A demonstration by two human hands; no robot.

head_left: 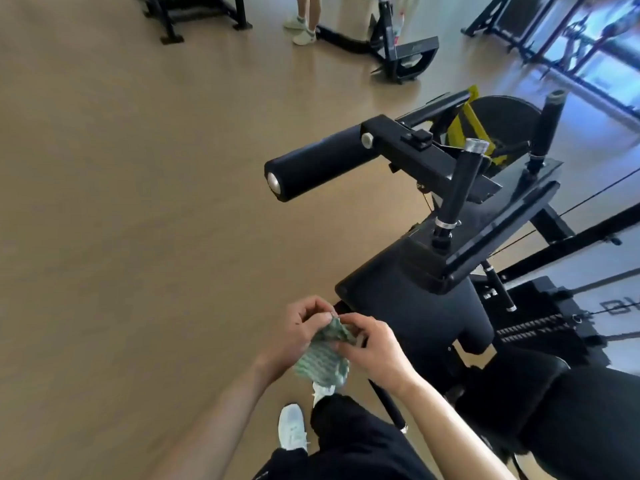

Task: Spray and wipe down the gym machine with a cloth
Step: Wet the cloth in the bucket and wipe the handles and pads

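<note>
Left of the gym machine [412, 317] lies a broad stretch of bare tan floor [121, 202], open up to the black frames [194, 12] at the far edge. Just off the machine's near-left corner, the left hand [298, 334] pinches the top of the cloth [322, 363], a crumpled green-and-white ribbed rag held in the air. The right hand [372, 351] pinches its other side, fingers curled. The machine's roller pad [322, 169] juts leftward over the floor.

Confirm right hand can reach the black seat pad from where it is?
Probably yes. The right hand pinches the cloth together with the left hand, right beside the seat pad, and nothing shows between them.
</note>
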